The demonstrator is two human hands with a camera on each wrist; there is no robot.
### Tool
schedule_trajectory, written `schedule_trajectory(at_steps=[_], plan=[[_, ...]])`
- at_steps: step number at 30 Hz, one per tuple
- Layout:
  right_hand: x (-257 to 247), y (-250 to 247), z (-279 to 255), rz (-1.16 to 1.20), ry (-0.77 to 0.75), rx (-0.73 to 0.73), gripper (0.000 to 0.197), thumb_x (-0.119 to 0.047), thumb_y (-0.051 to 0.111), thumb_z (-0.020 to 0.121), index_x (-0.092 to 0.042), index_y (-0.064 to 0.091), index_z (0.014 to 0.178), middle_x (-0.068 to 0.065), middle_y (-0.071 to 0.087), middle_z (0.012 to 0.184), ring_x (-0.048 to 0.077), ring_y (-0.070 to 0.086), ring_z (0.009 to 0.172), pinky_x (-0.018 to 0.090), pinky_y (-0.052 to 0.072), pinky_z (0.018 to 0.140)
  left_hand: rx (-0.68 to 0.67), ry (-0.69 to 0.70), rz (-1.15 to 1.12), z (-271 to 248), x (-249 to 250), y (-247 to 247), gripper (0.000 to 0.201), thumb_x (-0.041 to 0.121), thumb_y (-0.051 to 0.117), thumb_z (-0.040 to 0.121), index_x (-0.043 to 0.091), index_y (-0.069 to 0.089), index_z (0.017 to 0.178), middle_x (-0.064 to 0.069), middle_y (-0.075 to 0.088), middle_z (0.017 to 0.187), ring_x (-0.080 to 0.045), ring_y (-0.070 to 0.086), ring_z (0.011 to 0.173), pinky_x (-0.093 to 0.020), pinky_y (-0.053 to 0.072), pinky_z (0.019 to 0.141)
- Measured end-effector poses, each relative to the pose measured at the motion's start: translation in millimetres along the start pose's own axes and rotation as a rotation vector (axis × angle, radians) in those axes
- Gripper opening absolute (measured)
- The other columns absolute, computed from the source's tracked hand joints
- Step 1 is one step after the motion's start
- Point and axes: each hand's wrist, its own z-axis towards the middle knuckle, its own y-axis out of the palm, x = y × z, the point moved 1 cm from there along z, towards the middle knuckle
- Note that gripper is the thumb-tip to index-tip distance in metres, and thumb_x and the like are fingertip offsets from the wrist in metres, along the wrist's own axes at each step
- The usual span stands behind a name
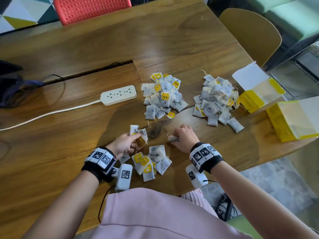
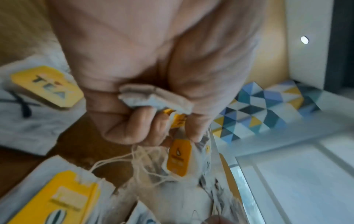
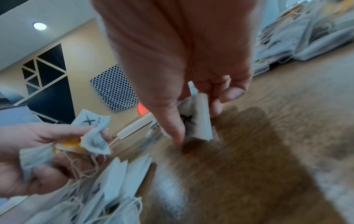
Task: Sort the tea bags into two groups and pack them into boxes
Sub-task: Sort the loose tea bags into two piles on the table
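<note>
Tea bags [image 1: 140, 133] w/ X marks bunched in left hand [image 1: 123, 146]; right hand [image 1: 183, 138] pinches one X-marked bag [image 3: 199, 119] above table [image 1: 69, 152].

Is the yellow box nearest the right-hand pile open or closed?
Open. The yellow box has its white lid flap raised, and the inside looks empty.

The table [image 1: 172, 40] is brown wood with visible grain and a soft sheen. The tea bags [image 1: 164, 95] are matt, fibrous paper with thin strings and glossy yellow tags. At three o'clock, the boxes [image 1: 291, 118] are smooth card; the power strip [image 1: 118, 95] is glossy white plastic.
</note>
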Motion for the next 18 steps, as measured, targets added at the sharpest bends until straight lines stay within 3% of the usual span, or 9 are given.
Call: schedule_trajectory(at_steps=[2,4,7,10,12,15,16,18], plan=[[1.6,-2.0,-2.1,0.103,-0.016,0.002,0.023,-0.023,0.065,0.087,-0.011,0.057,0.105,0.005,0.054,0.102,0.025,0.051,0.102,0.030,0.040,0.078,-0.029,-0.040,-0.290,-3.0,-0.5,-3.8,0.027,0.025,0.043,0.100,0.011,0.063,0.090,-0.007,0.055,0.085,-0.008,0.040,0.054,-0.014,0.027,0.036],[3.3,-4.2,-4.8,0.202,-0.008,0.000,0.023,-0.020,0.063,0.088,-0.008,0.056,0.106,0.005,0.057,0.096,0.024,0.055,0.094,0.027,0.038,0.073,-0.105,-0.033,-0.456,-6.3,-0.9,-4.7,0.034,0.028,0.035,0.096,0.011,0.058,0.077,-0.005,0.057,0.082,-0.009,0.044,0.051,-0.015,0.029,0.035],[4.2,-5.7,-8.4,0.257,0.001,-0.008,0.029,-0.020,0.063,0.088,-0.007,0.053,0.112,0.007,0.058,0.099,0.023,0.054,0.092,0.027,0.039,0.074,-0.263,-0.024,-0.616,-8.6,-1.5,-4.9,0.024,0.034,0.050,0.073,0.010,0.057,0.069,-0.006,0.056,0.082,-0.014,0.050,0.056,-0.017,0.037,0.038],[3.8,-4.8,-9.8,0.271,0.000,-0.024,0.031,-0.019,0.062,0.088,-0.009,0.052,0.116,0.007,0.058,0.103,0.023,0.055,0.094,0.028,0.040,0.075,-0.372,-0.019,-0.635,-8.6,-2.6,-6.5,0.034,0.040,0.061,0.063,0.009,0.065,0.077,-0.006,0.059,0.087,-0.017,0.054,0.063,-0.021,0.044,0.043],[3.6,-4.0,-10.3,0.281,0.006,-0.025,0.032,-0.018,0.062,0.088,-0.010,0.051,0.116,0.006,0.058,0.102,0.024,0.056,0.095,0.026,0.039,0.074,-0.354,-0.029,-0.634,-8.2,-3.2,-6.1,0.043,0.046,0.059,0.068,0.008,0.067,0.085,-0.008,0.061,0.090,-0.019,0.057,0.064,-0.023,0.050,0.045],[0.6,-4.0,-11.2,0.316,0.012,-0.039,0.032,-0.020,0.062,0.088,-0.011,0.051,0.117,0.003,0.055,0.099,0.021,0.054,0.091,0.025,0.039,0.073,-0.316,-0.008,-0.605,-10.2,-0.3,-2.0,0.055,0.049,0.079,0.059,0.009,0.062,0.093,-0.006,0.061,0.086,-0.015,0.056,0.061,-0.024,0.051,0.045],[-1.9,-3.7,-10.7,0.318,0.004,-0.054,0.032,-0.021,0.062,0.088,-0.011,0.051,0.117,0.003,0.056,0.100,0.020,0.054,0.090,0.026,0.040,0.073,-0.288,0.003,-0.555,-10.2,0.7,-1.1,0.052,0.045,0.082,0.059,0.012,0.059,0.091,-0.003,0.059,0.082,-0.012,0.053,0.059,-0.022,0.049,0.044],[-8.4,-2.2,-8.8,0.291,-0.034,-0.103,0.032,-0.023,0.065,0.088,-0.012,0.054,0.116,0.005,0.061,0.102,0.021,0.057,0.093,0.028,0.044,0.076,-0.206,0.003,-0.392,-8.3,3.0,0.1,0.031,0.034,0.075,0.076,0.018,0.050,0.085,0.003,0.050,0.072,-0.008,0.045,0.054,-0.017,0.042,0.042]])
